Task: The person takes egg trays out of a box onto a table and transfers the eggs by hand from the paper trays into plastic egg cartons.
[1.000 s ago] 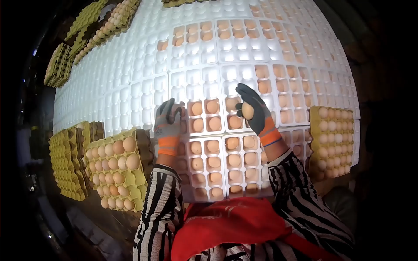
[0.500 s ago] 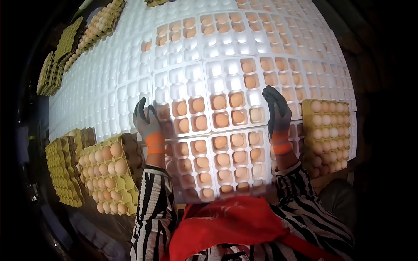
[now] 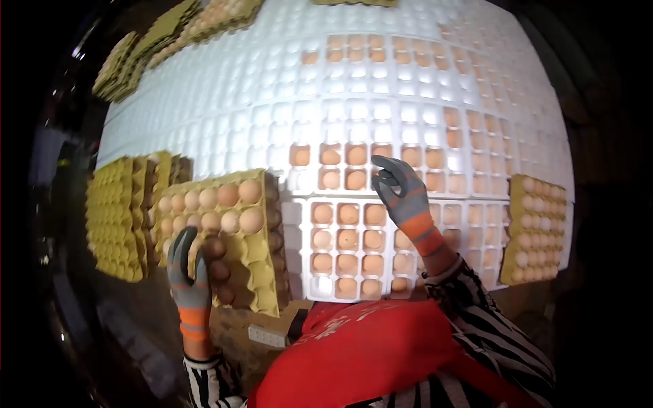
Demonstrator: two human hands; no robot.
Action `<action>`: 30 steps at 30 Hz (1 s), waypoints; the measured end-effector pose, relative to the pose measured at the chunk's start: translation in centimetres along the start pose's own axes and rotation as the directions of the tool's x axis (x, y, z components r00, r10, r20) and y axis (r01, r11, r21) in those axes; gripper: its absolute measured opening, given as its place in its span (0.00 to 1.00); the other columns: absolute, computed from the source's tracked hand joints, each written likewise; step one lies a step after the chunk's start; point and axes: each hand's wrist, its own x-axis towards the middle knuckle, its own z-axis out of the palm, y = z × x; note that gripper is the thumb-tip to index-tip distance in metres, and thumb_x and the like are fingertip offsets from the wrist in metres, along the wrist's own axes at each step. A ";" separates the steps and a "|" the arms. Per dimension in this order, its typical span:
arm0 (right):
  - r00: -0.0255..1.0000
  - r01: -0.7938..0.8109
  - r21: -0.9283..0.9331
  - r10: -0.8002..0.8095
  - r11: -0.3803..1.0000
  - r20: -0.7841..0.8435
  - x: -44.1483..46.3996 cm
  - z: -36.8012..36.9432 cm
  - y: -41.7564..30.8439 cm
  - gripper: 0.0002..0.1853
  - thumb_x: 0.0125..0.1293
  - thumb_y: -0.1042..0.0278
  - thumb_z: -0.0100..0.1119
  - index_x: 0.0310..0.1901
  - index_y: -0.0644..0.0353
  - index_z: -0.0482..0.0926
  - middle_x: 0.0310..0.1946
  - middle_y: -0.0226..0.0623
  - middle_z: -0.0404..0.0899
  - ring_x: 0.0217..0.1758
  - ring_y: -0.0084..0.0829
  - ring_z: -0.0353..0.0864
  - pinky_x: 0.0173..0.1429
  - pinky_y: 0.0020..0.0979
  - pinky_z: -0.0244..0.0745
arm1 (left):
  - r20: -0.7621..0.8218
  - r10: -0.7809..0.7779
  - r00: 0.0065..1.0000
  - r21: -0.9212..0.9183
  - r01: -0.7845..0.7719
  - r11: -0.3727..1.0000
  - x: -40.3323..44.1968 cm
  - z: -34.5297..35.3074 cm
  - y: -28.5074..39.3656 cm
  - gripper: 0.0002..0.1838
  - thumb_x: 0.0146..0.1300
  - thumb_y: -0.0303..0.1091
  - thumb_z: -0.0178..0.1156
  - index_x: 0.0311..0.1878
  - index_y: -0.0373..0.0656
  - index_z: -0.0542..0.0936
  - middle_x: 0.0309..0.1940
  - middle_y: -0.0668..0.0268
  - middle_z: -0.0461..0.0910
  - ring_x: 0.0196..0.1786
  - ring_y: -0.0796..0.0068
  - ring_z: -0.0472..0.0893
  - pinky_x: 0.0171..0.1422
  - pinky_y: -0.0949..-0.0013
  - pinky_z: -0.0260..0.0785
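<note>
My left hand (image 3: 188,275), in a grey and orange glove, is over the lower left part of a yellow egg tray (image 3: 264,272); its thumb and fingers are apart, with eggs of the tray around them. Brown eggs (image 3: 251,220) fill the upper rows of that tray. My right hand (image 3: 403,190), gloved alike, hovers above the white foam trays (image 3: 338,200) with fingers bent and thumb near them; nothing shows between them. Brown eggs (image 3: 348,214) sit in many of the foam cells nearby.
More yellow trays (image 3: 112,214) stand stacked at the left. A tray of eggs (image 3: 537,223) lies at the right. Further yellow trays (image 3: 163,30) are at the far left, and a red apron (image 3: 360,353) covers my front.
My left hand has moved from the foam trays down to the yellow tray. My right hand, which held an egg a second ago, no longer shows one. The view has shifted left.
</note>
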 end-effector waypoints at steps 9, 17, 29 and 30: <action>0.953 -0.200 -0.887 -0.130 0.416 -0.276 2.3 -7.1 9.3 0.21 0.66 0.56 0.64 0.60 0.44 0.83 0.60 0.39 0.74 0.61 0.46 0.72 0.65 0.48 0.69 | 0.001 0.113 0.994 -0.032 -0.113 0.993 -1.6 1.7 -2.4 0.26 0.68 0.19 0.52 0.70 0.36 0.74 0.68 0.55 0.76 0.70 0.58 0.74 0.75 0.59 0.65; 0.962 -0.217 -0.837 -0.034 0.503 -0.270 3.4 -9.3 8.4 0.12 0.56 0.56 0.74 0.43 0.44 0.89 0.54 0.32 0.76 0.58 0.41 0.73 0.61 0.43 0.69 | 0.022 0.121 0.992 -0.079 -0.119 0.990 -0.9 3.8 -1.0 0.26 0.68 0.17 0.52 0.70 0.34 0.73 0.68 0.53 0.76 0.71 0.57 0.74 0.76 0.59 0.64; 0.968 0.206 -0.942 0.088 0.265 0.237 6.3 -10.3 7.2 0.12 0.62 0.64 0.64 0.47 0.50 0.80 0.47 0.36 0.82 0.53 0.42 0.80 0.54 0.44 0.77 | 0.034 0.196 0.980 -0.100 -0.192 0.976 -0.5 4.7 1.3 0.24 0.69 0.18 0.55 0.68 0.35 0.75 0.66 0.54 0.77 0.70 0.56 0.74 0.75 0.59 0.66; 0.973 0.186 -0.945 0.082 0.270 0.215 6.6 -10.3 7.2 0.13 0.62 0.64 0.64 0.48 0.51 0.80 0.48 0.36 0.82 0.54 0.43 0.80 0.55 0.44 0.77 | 0.024 0.216 0.976 -0.104 -0.212 0.972 -0.6 4.9 1.3 0.24 0.69 0.18 0.56 0.68 0.36 0.76 0.66 0.54 0.78 0.70 0.56 0.74 0.74 0.59 0.66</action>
